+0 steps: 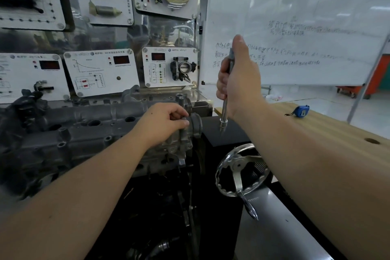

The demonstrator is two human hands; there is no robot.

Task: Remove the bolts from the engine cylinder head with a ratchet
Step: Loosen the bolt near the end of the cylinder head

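The handwheel (pixel 240 170) stands nearest, low between the two forearms. Above it the right hand (pixel 238 78) grips the ratchet (pixel 224 110) upright, its socket end pointing down over a black block (pixel 228 133), well apart from the head. The left hand (pixel 166 119) rests on the right end of the cylinder head (pixel 88 131) and pinches a bolt (pixel 184 118) there between its fingertips. A blue tape measure (pixel 300 111) lies on the wooden tabletop (pixel 329 131) at right
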